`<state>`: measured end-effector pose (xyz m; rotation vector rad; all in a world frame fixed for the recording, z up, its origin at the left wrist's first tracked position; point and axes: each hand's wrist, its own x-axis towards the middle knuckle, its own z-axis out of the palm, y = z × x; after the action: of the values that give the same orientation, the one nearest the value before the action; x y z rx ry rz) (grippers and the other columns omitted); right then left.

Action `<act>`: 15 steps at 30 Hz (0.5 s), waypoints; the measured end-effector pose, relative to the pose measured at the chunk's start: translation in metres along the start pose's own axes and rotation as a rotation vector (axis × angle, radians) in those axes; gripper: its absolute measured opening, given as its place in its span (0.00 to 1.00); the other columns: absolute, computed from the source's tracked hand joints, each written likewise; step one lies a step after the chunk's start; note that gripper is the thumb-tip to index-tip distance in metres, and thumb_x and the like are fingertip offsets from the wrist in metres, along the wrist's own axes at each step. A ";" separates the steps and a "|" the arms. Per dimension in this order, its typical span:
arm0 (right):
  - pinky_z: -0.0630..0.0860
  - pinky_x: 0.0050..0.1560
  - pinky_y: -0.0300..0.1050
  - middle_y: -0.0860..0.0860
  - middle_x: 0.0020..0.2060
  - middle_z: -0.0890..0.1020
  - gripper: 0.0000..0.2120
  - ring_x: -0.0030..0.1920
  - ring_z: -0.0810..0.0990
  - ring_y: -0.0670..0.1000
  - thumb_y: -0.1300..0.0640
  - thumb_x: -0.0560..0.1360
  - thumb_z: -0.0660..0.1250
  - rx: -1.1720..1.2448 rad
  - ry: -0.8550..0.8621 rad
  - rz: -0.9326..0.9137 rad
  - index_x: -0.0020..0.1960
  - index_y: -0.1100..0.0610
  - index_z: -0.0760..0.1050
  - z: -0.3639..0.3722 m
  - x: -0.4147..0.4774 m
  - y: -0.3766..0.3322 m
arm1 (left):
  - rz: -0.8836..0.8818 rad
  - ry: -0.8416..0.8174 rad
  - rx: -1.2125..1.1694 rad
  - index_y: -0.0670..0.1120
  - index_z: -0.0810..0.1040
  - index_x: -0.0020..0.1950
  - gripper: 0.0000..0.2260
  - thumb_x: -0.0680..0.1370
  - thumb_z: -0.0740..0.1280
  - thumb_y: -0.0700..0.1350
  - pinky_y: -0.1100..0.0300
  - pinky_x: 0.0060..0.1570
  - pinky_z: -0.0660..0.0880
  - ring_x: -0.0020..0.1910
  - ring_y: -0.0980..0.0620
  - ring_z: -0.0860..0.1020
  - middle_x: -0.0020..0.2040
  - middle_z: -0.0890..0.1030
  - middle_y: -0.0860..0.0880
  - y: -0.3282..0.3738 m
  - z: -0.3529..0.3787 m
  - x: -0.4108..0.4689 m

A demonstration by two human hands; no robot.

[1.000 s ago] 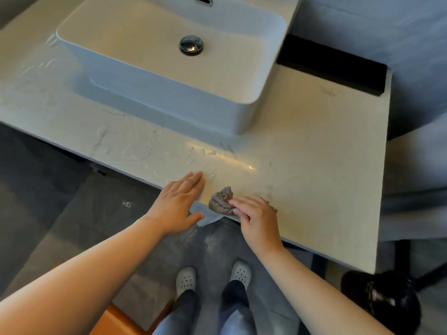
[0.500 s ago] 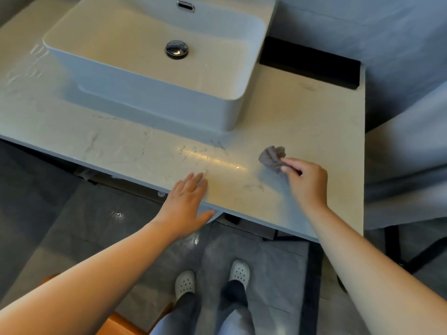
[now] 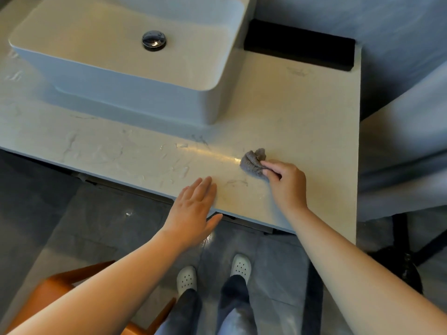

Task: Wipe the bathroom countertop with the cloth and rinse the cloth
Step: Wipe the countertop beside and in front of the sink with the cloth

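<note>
Right hand: right hand [image 3: 286, 183] is pinching the bunched grey cloth [image 3: 254, 162] against the counter [image 3: 302, 122], near its front edge, toward the right end.
Left hand: left hand [image 3: 193, 209] is lying flat, fingers straight, on the front edge.
Wiping well: likely pressing evenly, overlapping strokes across the streaks.

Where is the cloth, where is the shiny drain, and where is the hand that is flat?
cloth [image 3: 252, 163]: head view, on its bunched grey middle.
drain [image 3: 154, 40]: head view, on the shiny round cap.
left hand [image 3: 193, 213]: head view, on the back of the hand.
</note>
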<state>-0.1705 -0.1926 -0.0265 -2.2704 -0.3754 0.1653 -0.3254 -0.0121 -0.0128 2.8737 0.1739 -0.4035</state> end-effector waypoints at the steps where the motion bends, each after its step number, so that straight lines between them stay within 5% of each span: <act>1: 0.75 0.58 0.50 0.49 0.53 0.83 0.12 0.55 0.79 0.52 0.63 0.73 0.69 -0.007 -0.014 -0.018 0.55 0.53 0.82 0.000 -0.011 0.001 | 0.013 -0.007 0.007 0.43 0.59 0.75 0.34 0.76 0.50 0.63 0.50 0.71 0.53 0.75 0.42 0.58 0.76 0.58 0.44 -0.001 0.000 0.000; 3: 0.75 0.57 0.49 0.49 0.52 0.84 0.13 0.54 0.79 0.51 0.62 0.72 0.70 -0.026 -0.030 -0.053 0.55 0.52 0.82 0.000 -0.034 0.003 | 0.032 -0.007 0.018 0.43 0.63 0.74 0.34 0.75 0.50 0.63 0.48 0.70 0.57 0.73 0.42 0.61 0.75 0.61 0.43 -0.004 0.000 0.000; 9: 0.71 0.55 0.40 0.47 0.51 0.84 0.13 0.53 0.77 0.45 0.64 0.72 0.71 -0.022 -0.065 -0.115 0.54 0.52 0.82 -0.001 -0.084 0.005 | 0.027 0.003 0.024 0.47 0.52 0.78 0.37 0.72 0.43 0.66 0.57 0.70 0.42 0.76 0.47 0.50 0.78 0.50 0.48 -0.005 -0.002 -0.001; 15: 0.72 0.55 0.38 0.42 0.49 0.83 0.13 0.52 0.77 0.43 0.63 0.72 0.71 0.019 -0.143 -0.053 0.53 0.50 0.83 -0.009 -0.104 -0.002 | 0.009 -0.011 0.043 0.48 0.49 0.78 0.38 0.72 0.41 0.67 0.56 0.71 0.43 0.77 0.48 0.47 0.78 0.48 0.49 -0.004 0.001 -0.001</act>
<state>-0.2669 -0.2311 -0.0199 -2.2341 -0.5062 0.3032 -0.3274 -0.0086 -0.0139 2.9131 0.1516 -0.4267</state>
